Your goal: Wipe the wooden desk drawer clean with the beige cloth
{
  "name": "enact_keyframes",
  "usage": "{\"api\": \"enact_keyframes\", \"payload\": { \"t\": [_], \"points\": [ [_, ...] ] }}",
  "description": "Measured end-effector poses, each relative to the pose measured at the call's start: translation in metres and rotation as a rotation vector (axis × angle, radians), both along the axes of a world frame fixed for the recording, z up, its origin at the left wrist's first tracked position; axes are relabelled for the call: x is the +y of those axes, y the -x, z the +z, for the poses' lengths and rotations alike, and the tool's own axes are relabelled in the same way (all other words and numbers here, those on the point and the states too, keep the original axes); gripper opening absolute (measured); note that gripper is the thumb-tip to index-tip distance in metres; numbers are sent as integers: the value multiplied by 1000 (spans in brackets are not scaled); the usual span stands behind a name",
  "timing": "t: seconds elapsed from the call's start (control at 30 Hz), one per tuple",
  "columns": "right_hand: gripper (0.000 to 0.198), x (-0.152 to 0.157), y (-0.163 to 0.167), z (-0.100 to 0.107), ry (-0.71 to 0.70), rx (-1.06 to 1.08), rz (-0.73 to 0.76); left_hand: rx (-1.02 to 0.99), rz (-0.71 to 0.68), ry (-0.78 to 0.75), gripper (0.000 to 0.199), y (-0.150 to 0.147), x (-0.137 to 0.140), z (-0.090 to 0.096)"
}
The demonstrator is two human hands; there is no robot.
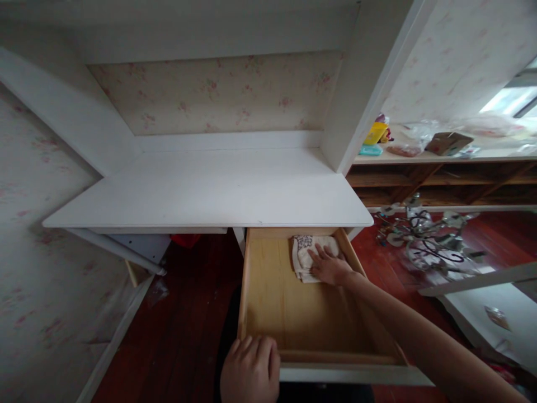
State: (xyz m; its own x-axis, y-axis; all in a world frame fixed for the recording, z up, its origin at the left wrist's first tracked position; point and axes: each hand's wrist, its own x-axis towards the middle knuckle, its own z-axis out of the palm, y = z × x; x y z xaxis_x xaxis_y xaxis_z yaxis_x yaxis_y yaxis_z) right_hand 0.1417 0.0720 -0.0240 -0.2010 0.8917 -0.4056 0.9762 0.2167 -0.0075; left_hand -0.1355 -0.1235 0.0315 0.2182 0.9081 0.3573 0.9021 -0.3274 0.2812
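Observation:
A folded cream cloth with a dark printed pattern lies in the back right of a pulled-out wooden drawer. Spread flat over the cloth, my right hand presses on it with its fingers apart. My left hand is at the drawer's front left corner, its fingers curled over the front edge. Around the cloth the drawer's pale wood bottom shows bare. The drawer sits under the right part of a white desk.
A white hutch rises above the desk. To the right, a chandelier lies on the red wooden floor. Behind it, a low shelf unit bears plastic bags and a brown box. A white panel is at the lower right.

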Motion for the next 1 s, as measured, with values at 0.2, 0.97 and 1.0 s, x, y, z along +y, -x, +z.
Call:
{"api": "enact_keyframes", "payload": {
  "t": [0.2, 0.97, 1.0],
  "points": [
    [76, -52, -9, 12, 62, 114, 142, 3, 23, 11, 23, -2, -1, 5],
    [67, -96, 116, 36, 178, 189, 526, 9, 32, -67, 16, -2, 3, 1],
    [68, -94, 127, 31, 156, 167, 535, 7, 34, -71, 16, -2, 3, 0]
  ]
}}
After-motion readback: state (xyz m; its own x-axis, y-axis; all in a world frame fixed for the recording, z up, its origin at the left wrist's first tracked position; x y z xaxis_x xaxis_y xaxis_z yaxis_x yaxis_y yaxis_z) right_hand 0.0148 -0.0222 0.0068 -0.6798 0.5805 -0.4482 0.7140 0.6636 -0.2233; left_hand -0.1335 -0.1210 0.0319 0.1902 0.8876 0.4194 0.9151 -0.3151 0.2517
